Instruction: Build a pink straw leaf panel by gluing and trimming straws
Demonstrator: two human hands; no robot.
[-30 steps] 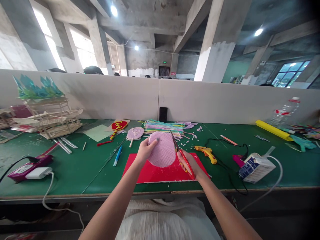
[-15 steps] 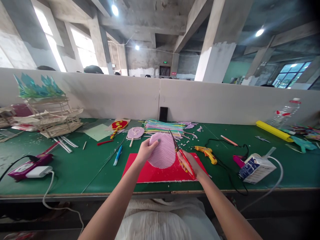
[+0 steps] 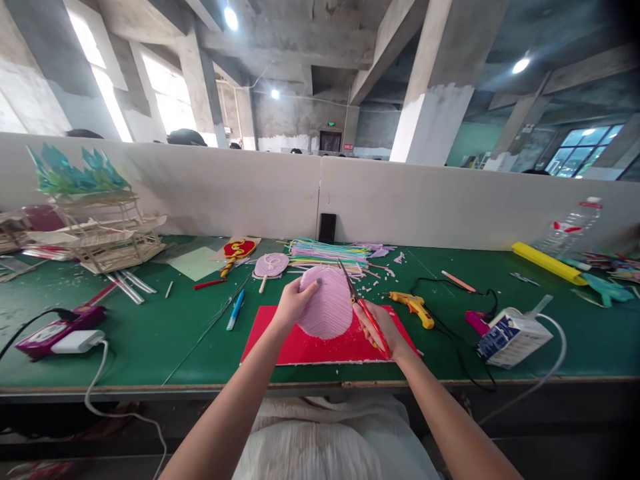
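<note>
Between the fingers and thumb of my left hand (image 3: 295, 300) is the left edge of a pink ribbed oval piece (image 3: 327, 307), tilted up over a red board (image 3: 285, 343). My right hand (image 3: 385, 330) is wrapped round the red handles of a pair of scissors (image 3: 369, 313). The scissor blades point up and away, alongside the piece's right edge; whether they touch it I cannot tell. Behind the piece lies a bundle of pastel strips (image 3: 330, 252), with small pink scraps around it.
A yellow glue gun (image 3: 413, 307) with a black cord lies right of the board, near a drink carton (image 3: 515, 337). To the left are a blue pen (image 3: 235, 311), a pink fan shape (image 3: 271, 266), a red fan shape (image 3: 239, 249) and a purple power strip (image 3: 60, 333).
The pink piece has shifted very slightly right and down in my left hand. The scissor handles look a little closer together; the blades stay beside the right edge.
</note>
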